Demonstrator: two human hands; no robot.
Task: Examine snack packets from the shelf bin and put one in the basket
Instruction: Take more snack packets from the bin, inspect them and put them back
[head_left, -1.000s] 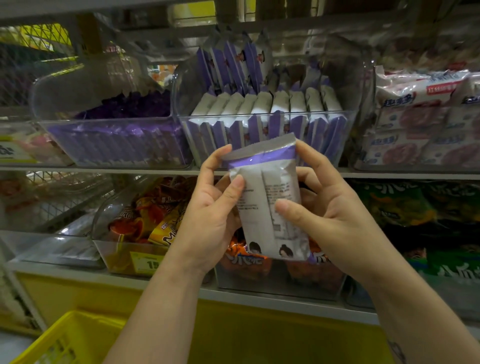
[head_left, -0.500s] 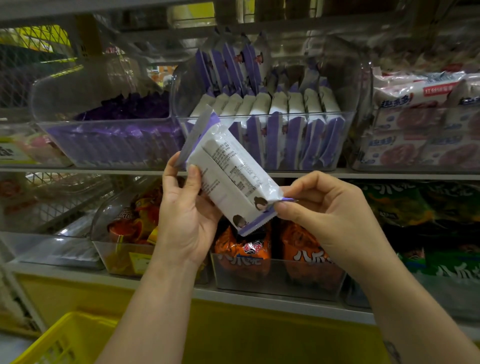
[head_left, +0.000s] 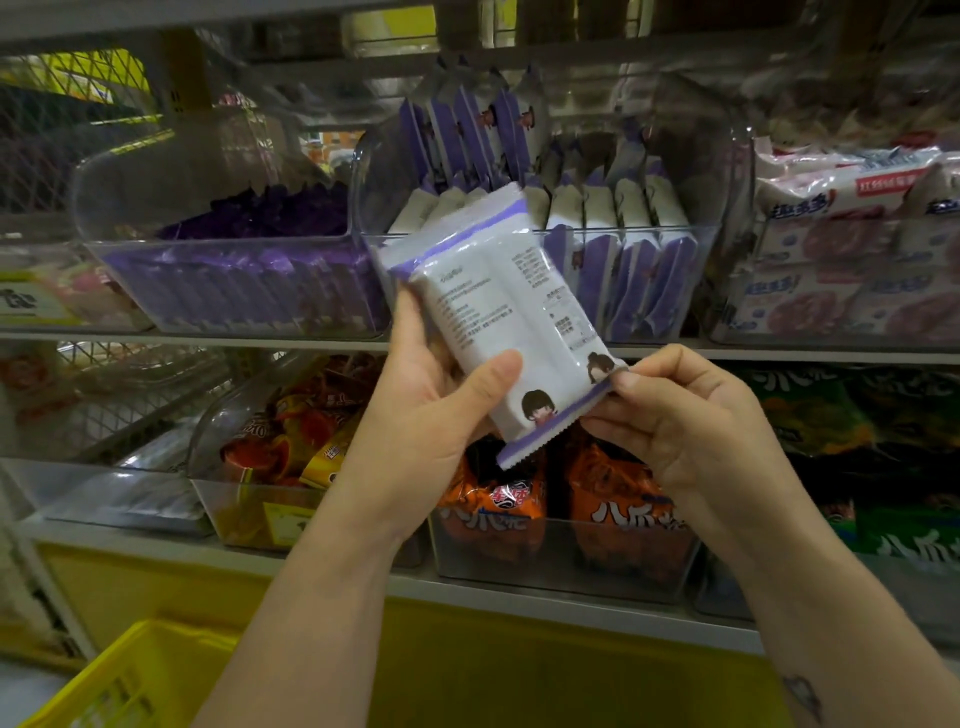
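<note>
A white and purple snack packet (head_left: 498, 317) is held up in front of the shelves, tilted, with its printed back toward me. My left hand (head_left: 431, 410) grips its left side, thumb pressed on the front. My right hand (head_left: 685, 436) pinches the packet's lower right sealed edge. Behind it, a clear shelf bin (head_left: 717, 291) holds several like packets standing in rows. A yellow basket (head_left: 130, 675) shows at the bottom left.
A second clear bin (head_left: 104, 208) with purple packets sits left of the first. White and pink packs (head_left: 852, 270) fill the right. Orange snack bags (head_left: 623, 499) and green bags (head_left: 883, 467) lie on the lower shelf. A yellow panel (head_left: 519, 670) runs below.
The packet has been turned from steeply tilted toward more upright and shifted right. My left hand moved right with it; my right hand keeps pinching the lower edge.
</note>
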